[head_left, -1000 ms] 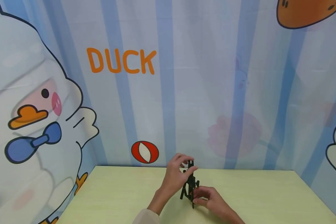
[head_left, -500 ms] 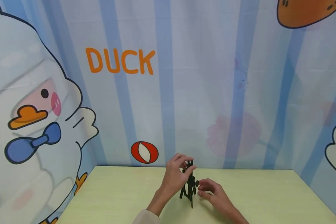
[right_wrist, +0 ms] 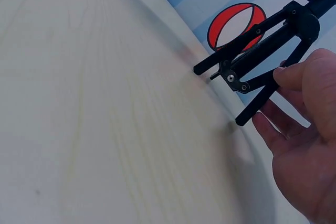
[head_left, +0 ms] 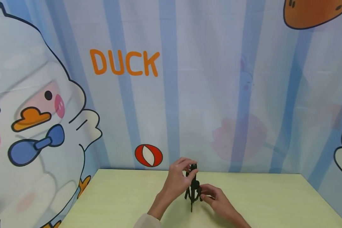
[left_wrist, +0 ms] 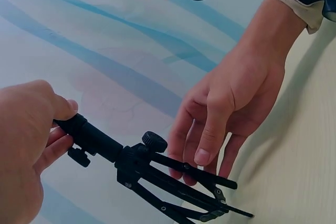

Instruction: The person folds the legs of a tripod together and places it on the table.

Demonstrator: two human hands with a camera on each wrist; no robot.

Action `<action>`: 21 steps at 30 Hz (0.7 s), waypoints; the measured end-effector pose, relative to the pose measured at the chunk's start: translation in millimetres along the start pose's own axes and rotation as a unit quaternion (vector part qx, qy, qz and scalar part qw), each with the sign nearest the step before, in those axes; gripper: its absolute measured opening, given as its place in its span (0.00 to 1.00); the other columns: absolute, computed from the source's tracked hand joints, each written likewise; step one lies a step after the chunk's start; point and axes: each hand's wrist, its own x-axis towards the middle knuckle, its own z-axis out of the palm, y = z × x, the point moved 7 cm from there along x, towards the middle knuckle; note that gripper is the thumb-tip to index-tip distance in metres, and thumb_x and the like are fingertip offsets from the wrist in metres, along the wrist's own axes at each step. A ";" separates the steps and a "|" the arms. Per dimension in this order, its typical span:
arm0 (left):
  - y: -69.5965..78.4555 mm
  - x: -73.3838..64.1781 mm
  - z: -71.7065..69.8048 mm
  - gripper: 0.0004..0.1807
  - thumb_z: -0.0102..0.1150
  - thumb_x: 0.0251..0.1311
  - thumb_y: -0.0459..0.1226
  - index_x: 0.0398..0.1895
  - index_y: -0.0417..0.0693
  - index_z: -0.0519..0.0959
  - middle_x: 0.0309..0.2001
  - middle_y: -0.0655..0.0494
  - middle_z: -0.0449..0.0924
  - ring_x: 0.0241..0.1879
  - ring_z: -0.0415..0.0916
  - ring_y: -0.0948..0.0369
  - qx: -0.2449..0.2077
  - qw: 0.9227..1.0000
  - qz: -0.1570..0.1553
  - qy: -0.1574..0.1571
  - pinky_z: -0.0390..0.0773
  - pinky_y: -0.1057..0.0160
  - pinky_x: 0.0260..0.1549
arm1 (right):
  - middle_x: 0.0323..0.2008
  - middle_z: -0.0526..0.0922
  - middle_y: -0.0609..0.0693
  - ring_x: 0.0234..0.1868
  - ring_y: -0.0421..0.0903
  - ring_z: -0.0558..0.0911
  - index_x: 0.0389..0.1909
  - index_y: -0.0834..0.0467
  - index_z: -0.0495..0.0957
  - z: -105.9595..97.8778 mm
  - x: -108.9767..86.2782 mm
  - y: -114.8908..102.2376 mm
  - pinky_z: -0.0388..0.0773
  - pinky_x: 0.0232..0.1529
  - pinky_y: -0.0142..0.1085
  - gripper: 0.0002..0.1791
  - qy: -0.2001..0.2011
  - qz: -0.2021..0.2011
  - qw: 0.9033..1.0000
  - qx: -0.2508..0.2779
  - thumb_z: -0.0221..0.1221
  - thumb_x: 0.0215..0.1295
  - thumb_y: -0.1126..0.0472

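Observation:
A small black tripod point(head_left: 194, 186) is held upright, its legs partly folded in towards the centre column. My left hand point(head_left: 176, 178) grips the top of its column between thumb and fingers. Lower down, my right hand point(head_left: 218, 200) pinches one leg, with the thumb on the near side and fingertips behind it in the right wrist view. A round knob point(left_wrist: 155, 141) sticks out by the leg joint, and a smaller clamp knob point(left_wrist: 79, 157) sits higher on the column. The leg ends point(right_wrist: 248, 116) hang close over the table in the right wrist view.
The pale yellow wooden table point(head_left: 125, 193) spreads out around both hands. Behind it hangs a curtain point(head_left: 205, 95) printed with blue stripes, a duck and a red ball, close beyond the left hand.
My right hand let go of a leg, drew back to the right, and now pinches a leg again. The tripod has turned about its column, while my left hand stays at its top.

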 end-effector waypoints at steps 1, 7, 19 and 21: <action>-0.1 0.1 -0.1 0.11 0.70 0.64 0.29 0.49 0.44 0.87 0.46 0.53 0.83 0.38 0.81 0.60 -0.002 1.000 -0.001 -0.003 0.86 0.66 0.39 | 0.54 0.82 0.66 0.56 0.53 0.83 0.60 0.65 0.79 -0.2 -0.6 -0.2 0.83 0.53 0.35 0.16 0.000 -0.003 1.000 -0.004 0.59 0.76 0.66; -3.0 -0.2 -0.4 0.12 0.69 0.65 0.29 0.51 0.46 0.86 0.48 0.53 0.85 0.40 0.84 0.59 -0.010 1.000 -0.005 -0.015 0.87 0.60 0.40 | 0.53 0.83 0.62 0.56 0.54 0.83 0.59 0.65 0.80 -1.6 -3.1 -3.0 0.81 0.54 0.35 0.14 -0.017 -0.012 1.000 -0.009 0.57 0.77 0.67; -3.9 -0.8 0.4 0.14 0.67 0.64 0.24 0.51 0.43 0.86 0.50 0.51 0.86 0.47 0.85 0.57 -0.027 0.999 0.009 -0.025 0.85 0.68 0.46 | 0.52 0.83 0.66 0.52 0.54 0.85 0.55 0.69 0.81 3.1 -4.7 -3.0 0.84 0.51 0.36 0.13 -0.053 -0.025 0.998 0.015 0.58 0.73 0.73; -4.4 -1.0 0.7 0.14 0.66 0.65 0.24 0.52 0.44 0.86 0.50 0.52 0.86 0.48 0.85 0.58 -0.036 0.999 0.002 -0.029 0.84 0.68 0.47 | 0.52 0.83 0.67 0.51 0.54 0.85 0.54 0.69 0.81 4.1 -5.5 -3.5 0.85 0.50 0.36 0.13 -0.060 -0.031 0.998 0.015 0.59 0.72 0.74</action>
